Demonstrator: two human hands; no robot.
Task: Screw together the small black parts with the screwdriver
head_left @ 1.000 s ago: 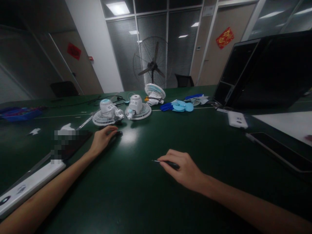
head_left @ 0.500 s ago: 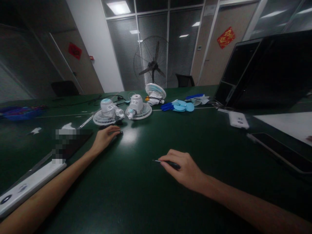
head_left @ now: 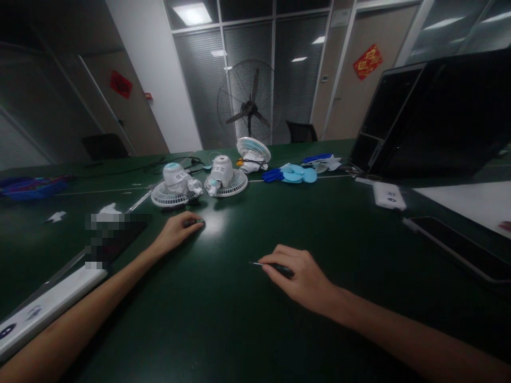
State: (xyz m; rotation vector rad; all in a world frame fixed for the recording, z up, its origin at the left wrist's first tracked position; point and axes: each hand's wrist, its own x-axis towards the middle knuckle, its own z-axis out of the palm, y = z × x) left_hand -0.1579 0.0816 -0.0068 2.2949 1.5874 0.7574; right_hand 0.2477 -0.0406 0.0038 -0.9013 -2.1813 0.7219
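Note:
My right hand (head_left: 301, 276) is closed around a small screwdriver (head_left: 284, 269) with a dark handle. Its thin metal shaft points left, just above the green table (head_left: 223, 319). My left hand (head_left: 181, 229) pinches a small dark object (head_left: 199, 222), mostly covered by the fingers and too small to name. Just beyond that hand, a white fan head (head_left: 175, 183) lies grille-down. Beside it lies a second white fan head (head_left: 225, 178), its motor housing upward, and a third fan head (head_left: 253, 154) with a dark cord rests tilted behind them.
Light-blue fan blades (head_left: 299, 174) and a blue glove (head_left: 272, 175) lie at the table's back. To the right are a white box-shaped device (head_left: 389, 196), a phone (head_left: 459, 247) and a large black monitor (head_left: 439, 117). A long white device (head_left: 51, 306) lies by my left forearm.
My left hand has come slightly nearer to me and to the right, away from the fan heads, with its fingers lower on the small dark object. My right hand has barely moved.

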